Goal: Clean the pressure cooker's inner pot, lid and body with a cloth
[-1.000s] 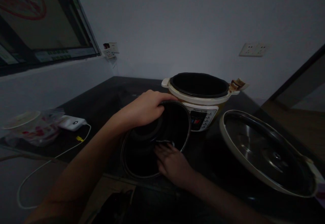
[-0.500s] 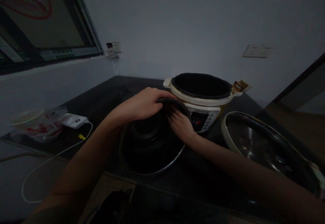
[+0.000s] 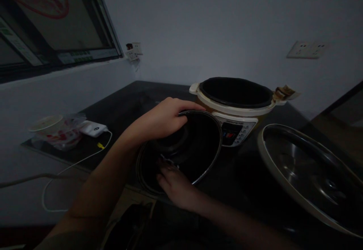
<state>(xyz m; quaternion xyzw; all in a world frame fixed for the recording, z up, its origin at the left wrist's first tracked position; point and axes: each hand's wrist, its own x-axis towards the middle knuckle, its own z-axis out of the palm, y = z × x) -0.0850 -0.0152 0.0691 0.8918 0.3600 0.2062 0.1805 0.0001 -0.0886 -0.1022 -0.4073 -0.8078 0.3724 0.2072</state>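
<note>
A dark inner pot [image 3: 202, 144] is tilted on its side, its mouth facing me. My left hand [image 3: 167, 118] is closed over its upper rim, fingers on top and thumb at the inner edge. Inside the pot, low and to the left, is my right hand [image 3: 177, 184]. Its fingers are bent against the inner wall, and a thin whitish edge of something shows at the fingertips, too dim to name. Just behind the pot stands an electric pressure cooker [image 3: 239, 108], uncovered, with a button panel on its front.
The cooker's lid [image 3: 300, 170] lies at the right, inner side up. At the left are a plastic bag with a tub [image 3: 56, 133] and a white power adapter [image 3: 95, 128] with a cable. Wall sockets [image 3: 306, 50] and a window [image 3: 65, 23] are behind the dark counter [image 3: 113, 106].
My right hand has moved from the pot's upper right inner wall down to its lower left. My left hand keeps its hold on the rim. The whole view has shifted slightly.
</note>
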